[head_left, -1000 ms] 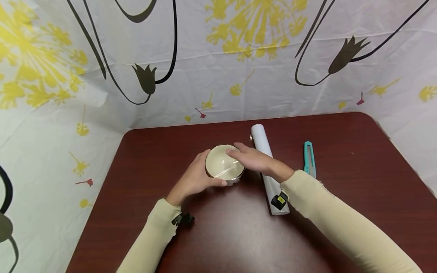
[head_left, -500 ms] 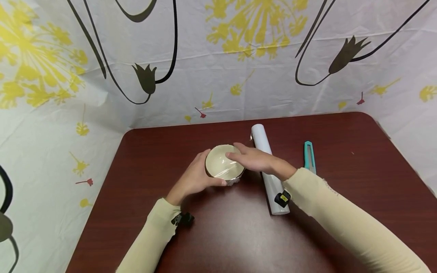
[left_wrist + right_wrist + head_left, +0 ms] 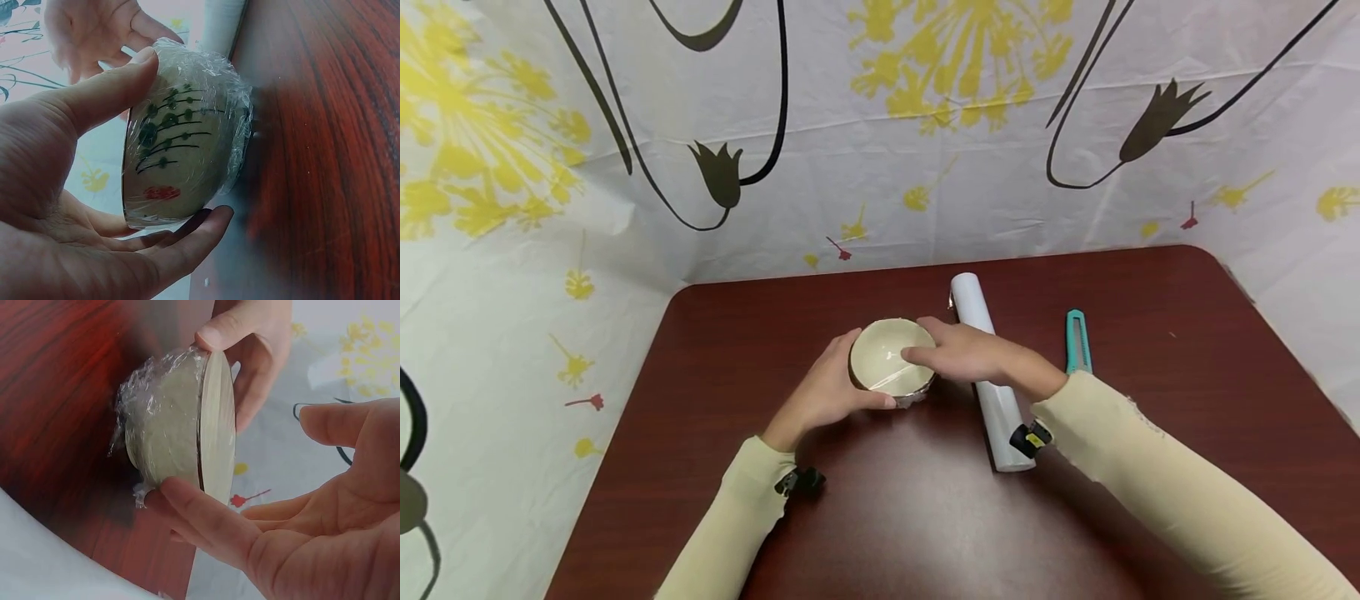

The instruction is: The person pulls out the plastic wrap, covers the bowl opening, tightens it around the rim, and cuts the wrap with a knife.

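A cream bowl with clear cling film stretched over its mouth stands on the dark red table. Green sprigs and a red mark decorate its outside in the left wrist view, where the film bunches in crumples toward the base. My left hand grips the bowl's left side, thumb at the near rim and fingers around the far side. On the opposite side, the extended fingers of my right hand touch the wrapped wall. Its thumb stands away from the bowl, over the covered mouth in the head view.
Just right of the bowl lies a long white roll of film, partly under my right wrist. A teal utility knife lies farther right, its lower end behind the sleeve. A patterned sheet hangs behind the table.
My right hand has turned slightly, its wrist and forearm shifting right, and its thumb sits a little lower over the bowl. The left hand and bowl keep their place.
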`<control>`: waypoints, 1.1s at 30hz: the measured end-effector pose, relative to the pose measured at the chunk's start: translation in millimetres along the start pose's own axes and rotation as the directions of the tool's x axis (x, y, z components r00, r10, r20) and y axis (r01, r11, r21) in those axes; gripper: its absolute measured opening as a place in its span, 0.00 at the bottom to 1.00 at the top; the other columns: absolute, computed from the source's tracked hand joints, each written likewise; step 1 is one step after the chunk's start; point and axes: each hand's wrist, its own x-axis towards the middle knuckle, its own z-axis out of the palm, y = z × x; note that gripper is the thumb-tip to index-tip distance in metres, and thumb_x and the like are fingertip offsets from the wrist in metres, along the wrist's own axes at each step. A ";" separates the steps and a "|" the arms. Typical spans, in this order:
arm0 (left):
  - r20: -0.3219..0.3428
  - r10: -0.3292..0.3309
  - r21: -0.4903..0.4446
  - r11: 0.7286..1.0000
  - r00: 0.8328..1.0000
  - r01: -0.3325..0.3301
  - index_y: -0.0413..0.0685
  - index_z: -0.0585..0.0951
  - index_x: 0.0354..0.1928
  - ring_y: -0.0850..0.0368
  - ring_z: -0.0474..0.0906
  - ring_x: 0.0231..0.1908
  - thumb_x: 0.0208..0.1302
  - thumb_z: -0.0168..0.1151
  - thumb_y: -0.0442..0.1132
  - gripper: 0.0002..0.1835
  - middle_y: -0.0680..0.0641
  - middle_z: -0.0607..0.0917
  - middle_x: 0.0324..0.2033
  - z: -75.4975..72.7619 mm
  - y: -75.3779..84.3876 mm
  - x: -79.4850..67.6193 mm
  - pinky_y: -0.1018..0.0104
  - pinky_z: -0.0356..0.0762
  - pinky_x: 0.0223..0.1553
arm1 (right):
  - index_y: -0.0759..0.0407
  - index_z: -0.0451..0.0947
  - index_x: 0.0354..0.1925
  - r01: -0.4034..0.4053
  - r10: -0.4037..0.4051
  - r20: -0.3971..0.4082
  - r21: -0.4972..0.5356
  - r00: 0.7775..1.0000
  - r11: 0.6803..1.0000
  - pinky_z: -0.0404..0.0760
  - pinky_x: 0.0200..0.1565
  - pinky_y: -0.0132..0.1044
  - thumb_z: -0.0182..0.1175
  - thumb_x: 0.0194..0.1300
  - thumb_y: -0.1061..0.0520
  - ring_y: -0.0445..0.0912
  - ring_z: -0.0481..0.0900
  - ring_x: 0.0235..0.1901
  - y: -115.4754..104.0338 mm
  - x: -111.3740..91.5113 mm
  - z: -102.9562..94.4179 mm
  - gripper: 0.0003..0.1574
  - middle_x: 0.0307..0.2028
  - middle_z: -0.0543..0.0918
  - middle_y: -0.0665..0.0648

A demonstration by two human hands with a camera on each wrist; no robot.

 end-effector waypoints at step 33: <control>0.074 0.194 0.055 0.979 0.978 -0.198 0.51 0.46 0.90 0.39 0.57 0.79 0.46 0.94 0.50 0.78 0.41 0.59 0.84 0.1 -2.1 14.7 0.38 0.68 0.74 | 0.69 0.50 0.86 0.373 -0.361 0.096 -0.183 0.928 0.910 0.64 0.78 0.59 0.90 0.48 0.53 0.62 0.64 0.79 29.4 39.6 -3.4 0.82 0.83 0.61 0.70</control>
